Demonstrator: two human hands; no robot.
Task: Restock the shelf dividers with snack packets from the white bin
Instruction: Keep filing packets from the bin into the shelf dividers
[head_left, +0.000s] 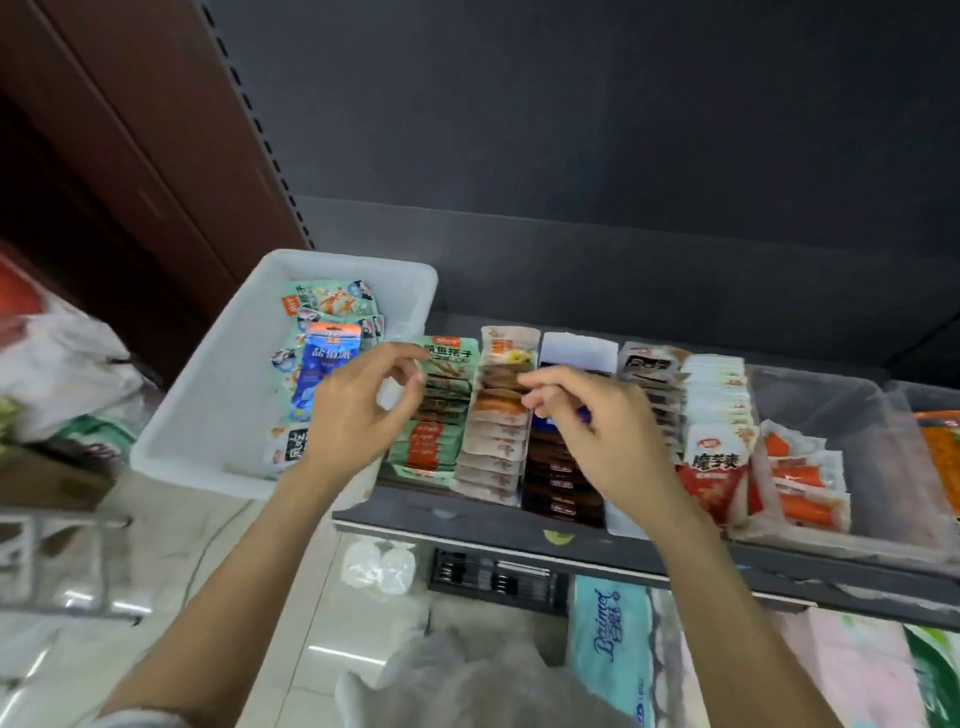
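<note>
A dark grey back panel fills the upper view, with a brown wooden wall at ten o'clock and pale glossy floor tiles at seven o'clock; the dark shelf runs from centre out to three o'clock, carrying clear shelf dividers packed in rows with snack packets: green, pale, dark brown, white and red lanes side by side; the white bin sits at the shelf's nine o'clock end, overhanging the edge, with green packets and a blue packet lying loose inside; a teal tissue pack stands below at five o'clock; the left hand hovers over the bin's right rim, fingers curled and part spread, and whether they pinch anything I cannot tell; the right hand hangs over the dark brown lane, fingers bent together, seemingly closed on a small bluish item that is mostly hidden.
</note>
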